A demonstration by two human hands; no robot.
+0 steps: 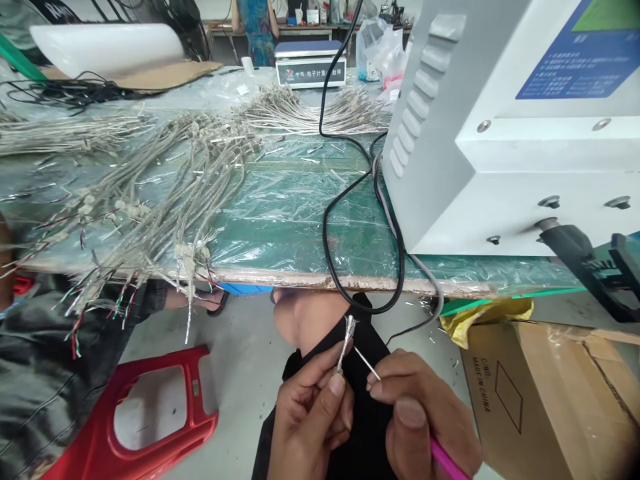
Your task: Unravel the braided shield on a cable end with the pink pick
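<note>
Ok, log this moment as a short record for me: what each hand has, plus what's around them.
left hand: pinches a braided cable end
right hand: holds a pink-handled pick, thin metal tip at the cable end
bench: plastic-covered bench with bundled cables
nearby: white machine, weighing scale, red stool, cardboard box
</note>
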